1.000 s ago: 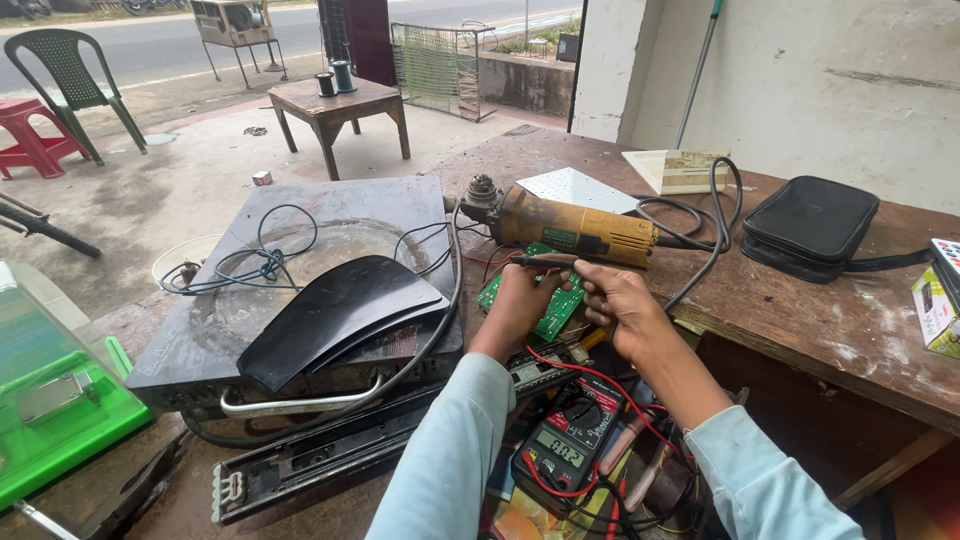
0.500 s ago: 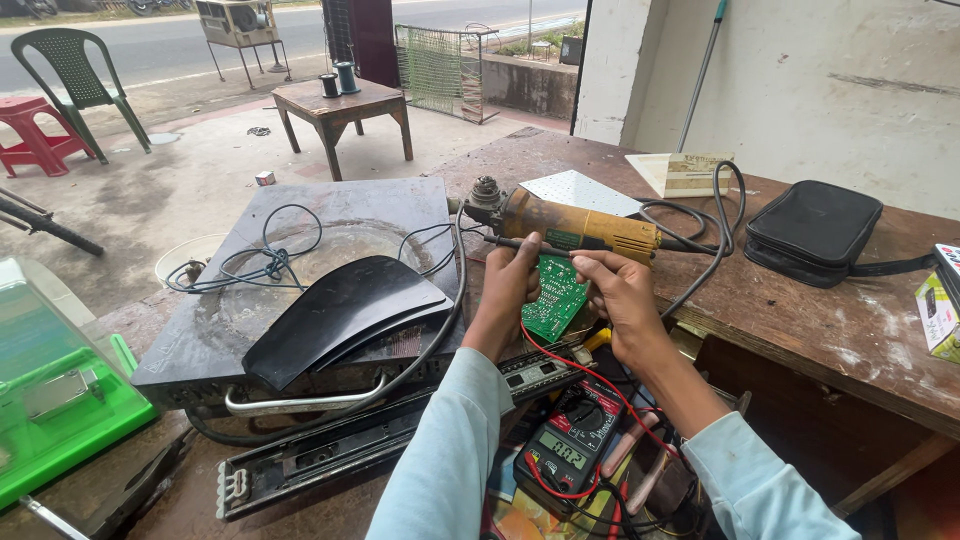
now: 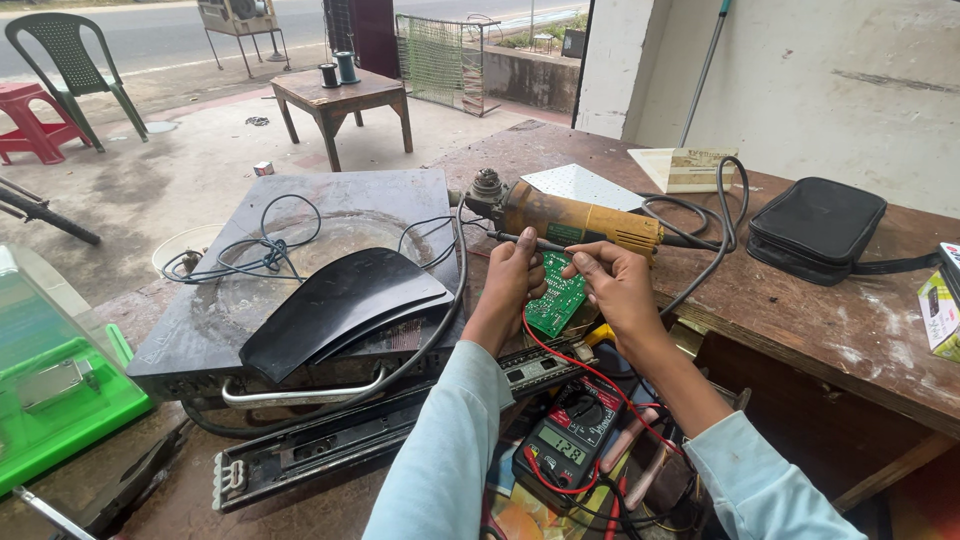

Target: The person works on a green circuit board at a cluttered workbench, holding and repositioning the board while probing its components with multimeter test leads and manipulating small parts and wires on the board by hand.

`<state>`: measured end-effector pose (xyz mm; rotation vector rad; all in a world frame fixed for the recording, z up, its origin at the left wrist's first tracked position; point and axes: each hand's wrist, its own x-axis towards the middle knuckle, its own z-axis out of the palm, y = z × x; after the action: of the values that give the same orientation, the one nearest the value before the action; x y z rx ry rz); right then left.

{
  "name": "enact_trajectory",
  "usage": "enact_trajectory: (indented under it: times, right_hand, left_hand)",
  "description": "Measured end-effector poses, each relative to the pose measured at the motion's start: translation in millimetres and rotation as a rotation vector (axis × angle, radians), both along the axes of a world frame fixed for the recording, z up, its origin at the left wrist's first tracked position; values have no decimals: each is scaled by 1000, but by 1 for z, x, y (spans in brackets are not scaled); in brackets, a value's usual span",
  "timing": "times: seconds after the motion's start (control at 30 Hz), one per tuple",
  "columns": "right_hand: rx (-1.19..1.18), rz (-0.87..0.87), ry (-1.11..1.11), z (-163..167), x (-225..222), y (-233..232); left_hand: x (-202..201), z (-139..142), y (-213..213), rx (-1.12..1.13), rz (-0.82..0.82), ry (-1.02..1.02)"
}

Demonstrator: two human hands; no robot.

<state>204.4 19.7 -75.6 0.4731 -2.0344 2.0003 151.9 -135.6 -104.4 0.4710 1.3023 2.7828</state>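
A small green circuit board (image 3: 556, 296) stands tilted between my two hands over the wooden bench. My left hand (image 3: 514, 282) grips its left edge, and a thin dark probe (image 3: 520, 238) pokes out above that hand. My right hand (image 3: 612, 283) pinches the board's upper right corner. A red lead (image 3: 575, 365) runs from under the board down to a black multimeter (image 3: 567, 438) with a lit display near my forearms. Right behind my hands lies a yellow angle grinder (image 3: 575, 221).
A dark flat appliance (image 3: 290, 290) with a coiled cable and a curved black cover sits left. A black pouch (image 3: 815, 227) and a small box (image 3: 938, 310) are right. A power strip (image 3: 330, 450), a green container (image 3: 60, 390), a small table (image 3: 338, 95) and plastic chairs lie around.
Both hands have lifted the green board higher and turned it more upright, so its face shows toward me. My right hand moved from its lower side to its top corner.
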Motion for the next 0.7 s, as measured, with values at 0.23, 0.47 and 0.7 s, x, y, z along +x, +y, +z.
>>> enact_trajectory:
  times: [0.23,0.47,0.7]
  right_hand:
    - [379,-288,280,8,13,-6]
    - [317,-334,250,14,18,-18]
    - [150,-180,178,7,15,-14]
  left_hand:
    - [0,-2,-1,-22,-21,-27]
    - [1,0,3,85,-87,-43]
    - [2,-3,3,134,-126,-47]
